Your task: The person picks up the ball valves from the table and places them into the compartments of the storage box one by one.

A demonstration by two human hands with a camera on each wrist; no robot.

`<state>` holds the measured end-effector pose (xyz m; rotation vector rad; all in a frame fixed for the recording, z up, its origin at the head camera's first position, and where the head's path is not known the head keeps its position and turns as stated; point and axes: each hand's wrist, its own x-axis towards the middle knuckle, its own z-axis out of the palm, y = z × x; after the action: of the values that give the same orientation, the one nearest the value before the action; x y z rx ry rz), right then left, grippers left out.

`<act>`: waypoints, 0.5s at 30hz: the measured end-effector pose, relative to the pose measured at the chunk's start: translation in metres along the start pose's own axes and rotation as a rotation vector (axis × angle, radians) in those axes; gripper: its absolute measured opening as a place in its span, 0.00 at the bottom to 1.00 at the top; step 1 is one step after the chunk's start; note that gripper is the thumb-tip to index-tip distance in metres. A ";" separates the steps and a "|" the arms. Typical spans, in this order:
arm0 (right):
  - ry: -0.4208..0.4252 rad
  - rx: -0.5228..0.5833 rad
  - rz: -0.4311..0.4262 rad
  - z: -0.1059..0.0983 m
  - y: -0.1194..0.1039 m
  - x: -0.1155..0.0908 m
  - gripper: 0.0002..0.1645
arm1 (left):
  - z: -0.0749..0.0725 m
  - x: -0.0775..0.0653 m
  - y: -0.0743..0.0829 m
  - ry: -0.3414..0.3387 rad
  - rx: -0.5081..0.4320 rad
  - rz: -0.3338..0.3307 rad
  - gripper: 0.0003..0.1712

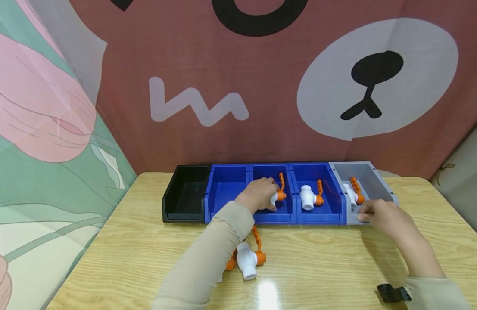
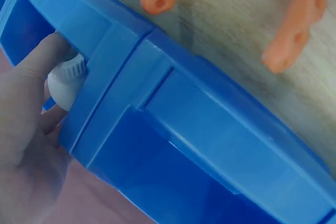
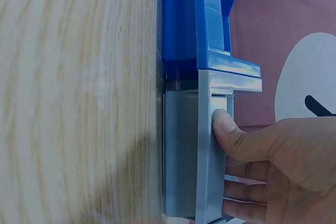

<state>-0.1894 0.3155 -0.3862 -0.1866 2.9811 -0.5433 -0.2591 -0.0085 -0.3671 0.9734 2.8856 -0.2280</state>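
Note:
My left hand (image 1: 259, 193) reaches into the middle blue bin (image 1: 267, 218) and grips a white ball valve (image 1: 274, 199) with an orange handle. In the left wrist view, its thumb and fingers lie around the white valve body (image 2: 65, 85). My right hand (image 1: 391, 218) pinches the front wall of the grey bin (image 3: 210, 156) at the row's right end, thumb outside and fingers inside. Another ball valve (image 1: 350, 196) lies in that grey bin. The right-hand blue bin (image 1: 325, 217) holds one more valve (image 1: 307, 198).
A ball valve (image 1: 247, 260) lies on the wooden table (image 1: 319, 267) before the bins, with another (image 1: 230, 263) partly hidden by my left sleeve. Left in the row stand a blue bin (image 1: 226, 189) and a black bin (image 1: 188, 193). A printed cloth (image 1: 261, 129) hangs behind.

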 end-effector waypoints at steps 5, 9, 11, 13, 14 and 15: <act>-0.006 0.000 0.005 0.000 0.000 0.000 0.08 | 0.003 0.001 0.001 -0.003 0.040 -0.003 0.33; -0.009 0.000 0.005 0.000 -0.001 0.000 0.08 | 0.004 0.002 0.003 -0.017 0.047 -0.013 0.31; -0.008 0.001 0.006 0.000 -0.001 0.000 0.09 | 0.005 0.003 0.004 -0.019 0.050 -0.016 0.30; -0.007 0.001 0.005 -0.001 -0.001 0.000 0.09 | 0.006 0.004 0.005 -0.020 0.052 -0.018 0.29; -0.005 0.001 0.003 -0.001 -0.001 0.000 0.09 | 0.007 0.004 0.005 -0.021 0.054 -0.018 0.28; -0.005 0.000 0.001 0.000 -0.001 0.000 0.09 | 0.007 0.004 0.005 -0.020 0.055 -0.017 0.28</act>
<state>-0.1890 0.3148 -0.3854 -0.1863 2.9766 -0.5416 -0.2586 -0.0031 -0.3752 0.9492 2.8848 -0.3187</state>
